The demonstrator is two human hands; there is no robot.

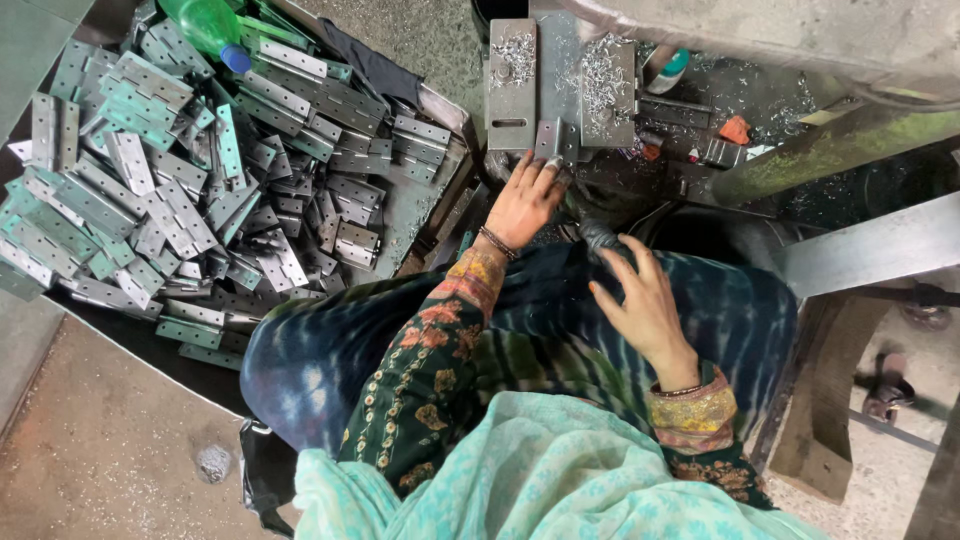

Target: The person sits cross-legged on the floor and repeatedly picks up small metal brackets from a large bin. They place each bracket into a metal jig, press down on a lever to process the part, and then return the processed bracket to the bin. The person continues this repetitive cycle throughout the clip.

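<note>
The hinge pile (180, 170) was the biggest thing in view — a heap of flat grey and green-tinted metal hinges that filled a shallow tray (425, 205) at the person's left, with a green bottle (210, 22) lying on its far edge. Ahead of the person stood the worktop (560, 80), a dark metal machine bed strewn with bright shavings (600, 75), carrying two upright grey plates with a narrow gap between them. A small orange piece (735, 130) and a teal-capped container (668, 68) lay just beyond, to the right.

The person sat close, knees in dark tie-dyed cloth, a pale green shawl below.

The left hand (522, 200) reached forward to the near edge of the worktop, fingers spread and bent down at the foot of the plates; a single hinge (548, 140) stood just beyond the fingertips, and whether the hand touched it could not be told. The right hand (645, 300) lay open on the lap, fingers loosely apart and holding nothing, its fingertips near a dark grey rounded part (597, 235) under the worktop. The two hands were apart.
</note>
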